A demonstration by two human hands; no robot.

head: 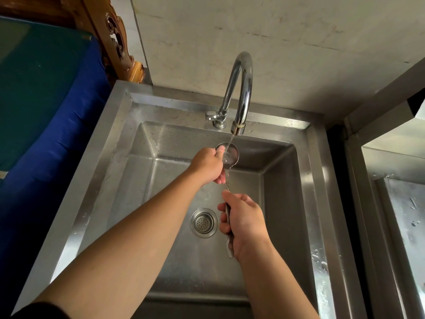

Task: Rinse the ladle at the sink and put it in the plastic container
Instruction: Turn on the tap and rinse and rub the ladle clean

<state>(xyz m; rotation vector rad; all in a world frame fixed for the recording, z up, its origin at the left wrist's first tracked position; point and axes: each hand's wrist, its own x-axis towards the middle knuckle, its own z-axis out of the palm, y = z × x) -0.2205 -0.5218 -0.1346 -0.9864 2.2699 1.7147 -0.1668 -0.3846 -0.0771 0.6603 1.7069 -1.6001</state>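
A steel ladle (231, 155) is held over the steel sink (285, 192), its bowl right under the chrome tap (241, 88). A thin stream of water runs from the spout into the bowl. My right hand (245, 223) is closed around the ladle's handle, low over the basin. My left hand (208, 165) grips the left rim of the bowl, fingers curled on it. The handle's lower end sticks out below my right palm. No plastic container is in view.
A round strainer drain (204, 223) sits in the basin floor under my hands. A blue and green covered surface (46, 100) and carved wood lie to the left. A second steel unit (395, 203) stands to the right. A pale wall rises behind the tap.
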